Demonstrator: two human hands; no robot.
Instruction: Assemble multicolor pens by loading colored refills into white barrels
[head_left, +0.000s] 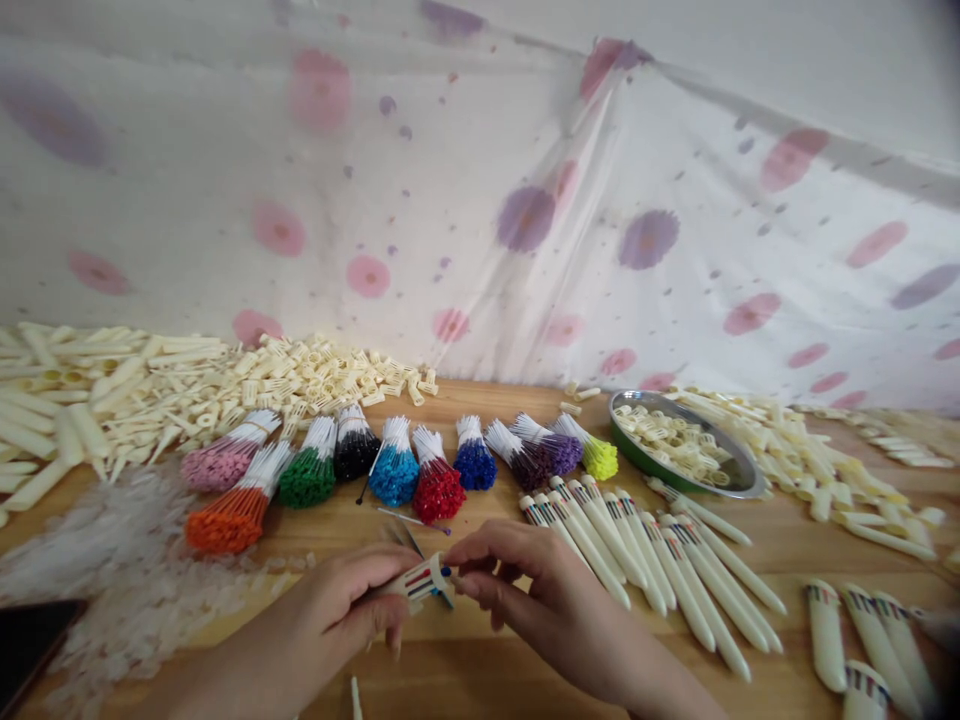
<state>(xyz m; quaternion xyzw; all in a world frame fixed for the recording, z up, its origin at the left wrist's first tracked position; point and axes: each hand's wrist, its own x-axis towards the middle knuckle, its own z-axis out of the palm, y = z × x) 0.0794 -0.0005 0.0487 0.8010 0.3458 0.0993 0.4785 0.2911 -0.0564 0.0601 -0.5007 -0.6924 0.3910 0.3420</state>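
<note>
My left hand (349, 605) is closed around a cream multi-colour pen part (421, 579) with coloured sliders showing. My right hand (525, 585) pinches at its right end, fingers pressed together near a blue refill tip. Both hands hover over the wooden table (480, 670) near its front edge. Just behind them lie a few loose thin refills (412, 520). A row of bundled refills stands further back: pink (219, 462), orange (229, 518), green (309, 475), black (354, 450), light blue (394, 472), red (437, 490), dark blue (475, 462), purple (544, 455), yellow (600, 457).
Several assembled cream pens (660, 560) lie in a row to the right, more at the far right (862, 640). A metal bowl (742, 480) holds small cream clips. Cream pen parts are heaped at the back left (150, 385) and right (825, 460). Clear small pieces (112, 570) cover the left. A flowered plastic sheet (480, 200) hangs behind.
</note>
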